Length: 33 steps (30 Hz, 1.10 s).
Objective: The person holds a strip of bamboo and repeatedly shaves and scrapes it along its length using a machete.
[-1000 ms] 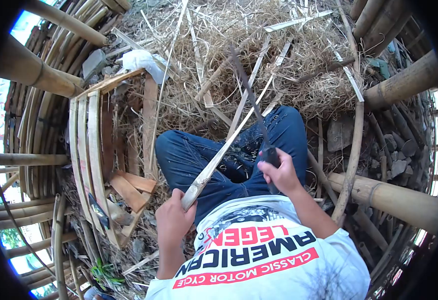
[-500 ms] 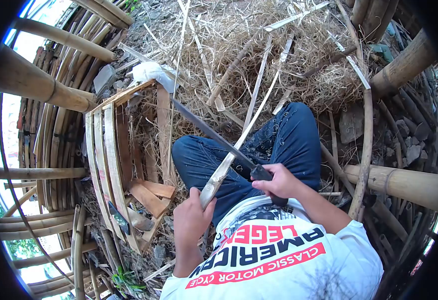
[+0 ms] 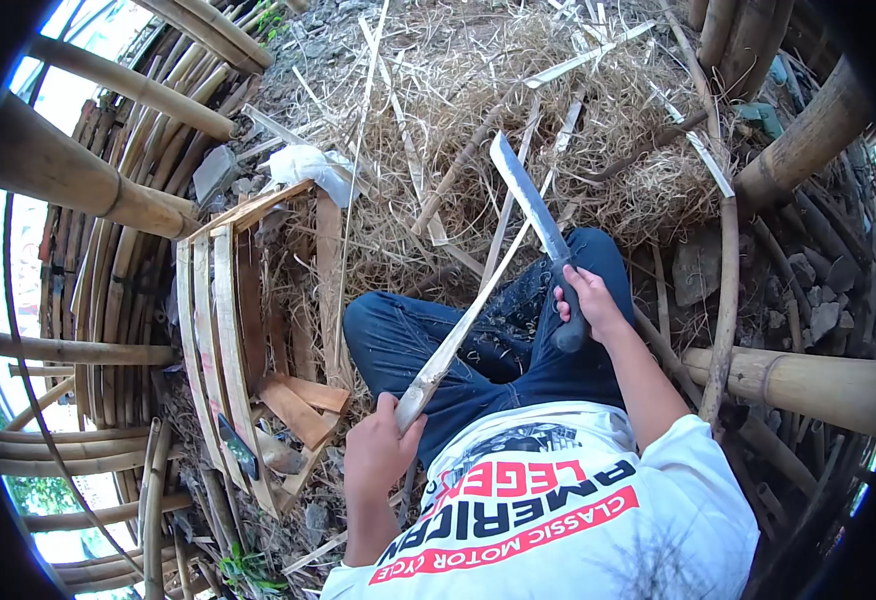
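My left hand [image 3: 382, 447] is closed round the near, wider end of a pale bamboo strip [image 3: 442, 360], which slants up and right across my lap. My right hand [image 3: 590, 303] grips the black handle of a machete [image 3: 530, 197], its blade pointing up and to the left. The blade's lower part is near the strip's thin far end; whether they touch I cannot tell. Small shavings lie on my dark trousers [image 3: 598, 262].
A wooden slatted crate [image 3: 226, 300] stands on the left, with a white plastic bag [image 3: 308, 168] at its far corner. Curly shavings [image 3: 478, 120] cover the ground ahead. Bamboo poles [image 3: 798, 387] flank both sides, and rubble [image 3: 826, 312] lies at the right.
My right hand has moved up and forward with the machete. The blade has swung from pointing far left to a steeper angle. My left hand has barely shifted.
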Each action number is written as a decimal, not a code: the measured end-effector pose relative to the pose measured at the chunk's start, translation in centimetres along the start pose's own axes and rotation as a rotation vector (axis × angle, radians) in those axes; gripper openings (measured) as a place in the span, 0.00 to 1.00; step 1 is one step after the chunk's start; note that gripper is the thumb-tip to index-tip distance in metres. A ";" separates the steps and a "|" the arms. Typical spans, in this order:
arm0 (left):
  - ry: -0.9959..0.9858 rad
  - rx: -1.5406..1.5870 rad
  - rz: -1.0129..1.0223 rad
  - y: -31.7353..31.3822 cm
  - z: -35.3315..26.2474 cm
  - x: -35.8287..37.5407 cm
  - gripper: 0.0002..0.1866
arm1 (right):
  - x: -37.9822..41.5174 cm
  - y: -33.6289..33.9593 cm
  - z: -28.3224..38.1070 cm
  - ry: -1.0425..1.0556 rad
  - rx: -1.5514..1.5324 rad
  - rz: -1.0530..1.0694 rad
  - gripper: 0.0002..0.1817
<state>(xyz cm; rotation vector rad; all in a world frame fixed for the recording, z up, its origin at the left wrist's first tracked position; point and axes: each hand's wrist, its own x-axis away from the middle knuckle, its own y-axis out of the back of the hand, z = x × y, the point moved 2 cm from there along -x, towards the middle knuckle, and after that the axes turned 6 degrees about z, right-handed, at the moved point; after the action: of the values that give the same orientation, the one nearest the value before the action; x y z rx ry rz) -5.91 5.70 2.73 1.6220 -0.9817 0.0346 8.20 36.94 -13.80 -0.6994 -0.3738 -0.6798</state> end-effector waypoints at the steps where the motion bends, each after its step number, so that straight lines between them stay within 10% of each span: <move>1: 0.006 -0.007 0.000 0.1 0.0 -0.1 0.19 | -0.2 0.0 0.0 -0.023 -0.014 0.007 0.13; 33: -0.030 -0.017 0.008 0.3 0.1 -1.2 0.20 | 0.8 0.6 0.1 -0.245 -0.197 0.118 0.20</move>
<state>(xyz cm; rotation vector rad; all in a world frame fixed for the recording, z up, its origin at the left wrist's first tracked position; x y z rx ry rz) -6.88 6.35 2.31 1.6069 -1.0090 0.0078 9.22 37.02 -13.58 -0.9894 -0.4903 -0.5245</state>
